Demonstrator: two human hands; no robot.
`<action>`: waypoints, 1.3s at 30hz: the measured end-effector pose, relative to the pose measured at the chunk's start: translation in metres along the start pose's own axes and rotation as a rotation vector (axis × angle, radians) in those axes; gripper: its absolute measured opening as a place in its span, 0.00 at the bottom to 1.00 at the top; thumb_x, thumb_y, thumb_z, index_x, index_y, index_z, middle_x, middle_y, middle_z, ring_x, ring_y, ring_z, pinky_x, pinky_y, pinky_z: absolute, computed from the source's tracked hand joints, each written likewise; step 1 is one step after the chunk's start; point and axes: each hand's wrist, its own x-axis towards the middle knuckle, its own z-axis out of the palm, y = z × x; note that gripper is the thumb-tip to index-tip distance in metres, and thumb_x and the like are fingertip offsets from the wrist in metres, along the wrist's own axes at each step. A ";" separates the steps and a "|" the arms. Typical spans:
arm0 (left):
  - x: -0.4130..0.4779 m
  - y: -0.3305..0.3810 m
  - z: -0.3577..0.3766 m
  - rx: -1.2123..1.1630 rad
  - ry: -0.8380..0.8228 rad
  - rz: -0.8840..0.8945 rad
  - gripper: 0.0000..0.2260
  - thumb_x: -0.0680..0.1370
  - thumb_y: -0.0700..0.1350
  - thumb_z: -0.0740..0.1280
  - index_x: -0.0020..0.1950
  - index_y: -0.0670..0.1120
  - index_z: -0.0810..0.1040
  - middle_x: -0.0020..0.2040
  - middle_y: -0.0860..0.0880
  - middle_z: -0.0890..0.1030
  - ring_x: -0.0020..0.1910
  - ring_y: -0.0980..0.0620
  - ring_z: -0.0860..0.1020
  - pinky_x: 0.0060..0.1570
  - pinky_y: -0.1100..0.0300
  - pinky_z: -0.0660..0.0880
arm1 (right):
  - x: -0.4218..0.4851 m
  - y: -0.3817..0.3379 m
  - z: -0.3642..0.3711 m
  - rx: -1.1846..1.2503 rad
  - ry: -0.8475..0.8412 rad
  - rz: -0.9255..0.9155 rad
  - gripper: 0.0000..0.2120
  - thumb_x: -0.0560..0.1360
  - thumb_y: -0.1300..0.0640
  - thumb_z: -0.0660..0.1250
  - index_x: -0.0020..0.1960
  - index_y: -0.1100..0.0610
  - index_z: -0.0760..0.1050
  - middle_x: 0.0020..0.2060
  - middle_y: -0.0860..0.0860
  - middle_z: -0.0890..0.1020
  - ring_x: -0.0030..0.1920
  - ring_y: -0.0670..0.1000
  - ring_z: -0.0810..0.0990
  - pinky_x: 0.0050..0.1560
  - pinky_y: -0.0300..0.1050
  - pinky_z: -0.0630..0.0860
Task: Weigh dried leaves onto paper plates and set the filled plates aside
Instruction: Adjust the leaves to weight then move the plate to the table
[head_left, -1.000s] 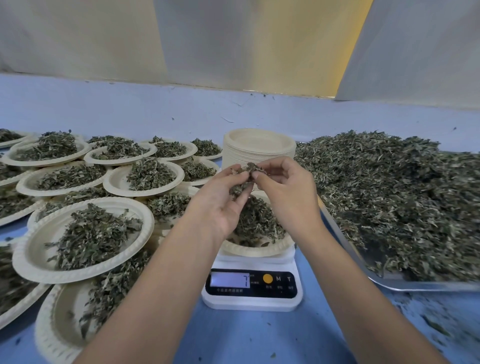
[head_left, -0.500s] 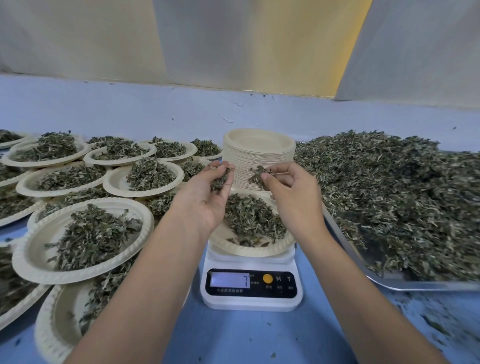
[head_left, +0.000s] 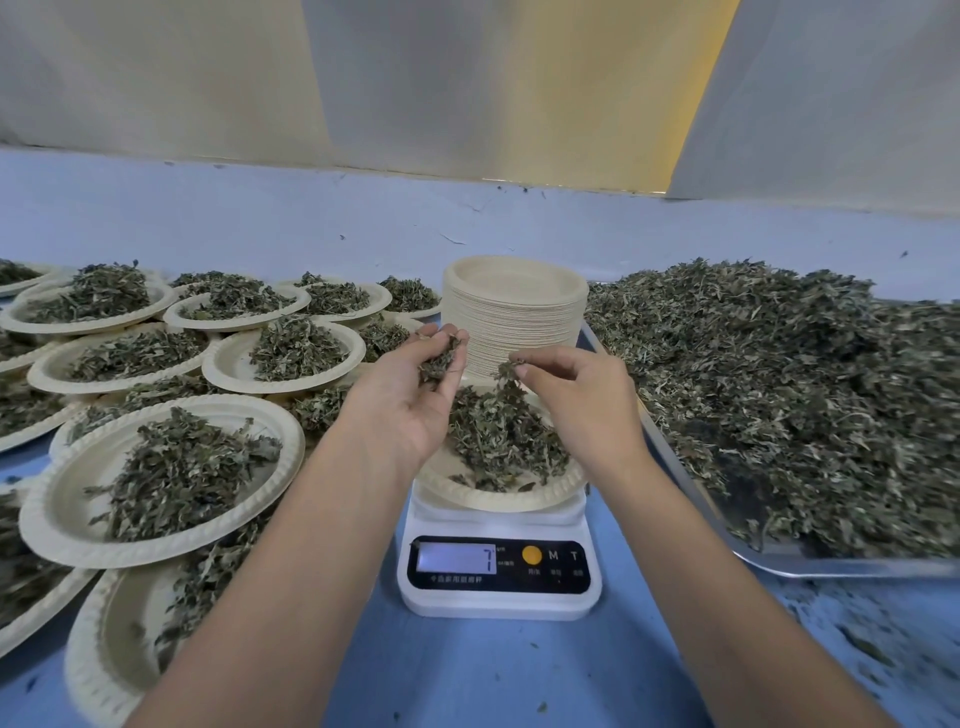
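Left hand (head_left: 410, 400): palm turned up, fingers loosely cupped round a clump of leaves (head_left: 439, 358).

Right hand (head_left: 579, 400): thumb and forefinger closed narrow on a pinch of leaves (head_left: 508, 370), the other fingers curled under.

We note the two sets of fingertips are near each other but apart.

Directly beneath both sets of fingers sits the paper plate (head_left: 498, 501), carrying a leaf pile (head_left: 498, 436). We cannot tell whether the pinch touches the pile.

The plate rests on the white scale (head_left: 498, 605). Its display (head_left: 456, 558) is lit, with a 7 at its right end.

Just beyond the fingertips stands the stack of empty plates (head_left: 514, 312).

Outside the right fingers is a metal tray (head_left: 857, 569) heaped with loose leaves (head_left: 779, 389).

Outside the left fingers are filled plates (head_left: 52, 525), overlapping, on the blue table (head_left: 467, 675).
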 end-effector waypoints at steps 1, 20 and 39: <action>0.000 0.000 0.000 -0.002 -0.001 -0.002 0.06 0.77 0.29 0.62 0.43 0.38 0.74 0.40 0.42 0.79 0.42 0.49 0.79 0.50 0.61 0.77 | 0.000 0.000 0.000 0.019 0.005 0.002 0.05 0.73 0.56 0.71 0.48 0.50 0.84 0.41 0.42 0.84 0.44 0.39 0.81 0.52 0.40 0.78; -0.001 0.000 0.001 -0.021 -0.005 -0.018 0.06 0.77 0.30 0.62 0.43 0.38 0.74 0.39 0.42 0.79 0.43 0.49 0.79 0.53 0.61 0.76 | 0.000 -0.008 0.000 0.314 0.051 0.046 0.08 0.75 0.56 0.69 0.41 0.44 0.81 0.33 0.36 0.82 0.37 0.35 0.80 0.45 0.34 0.76; 0.004 -0.152 0.099 0.264 -0.132 -0.149 0.08 0.80 0.34 0.59 0.46 0.41 0.76 0.42 0.45 0.78 0.37 0.52 0.77 0.30 0.66 0.76 | 0.006 0.016 -0.104 0.621 0.392 0.430 0.08 0.77 0.66 0.64 0.48 0.58 0.81 0.46 0.54 0.84 0.46 0.51 0.82 0.51 0.46 0.79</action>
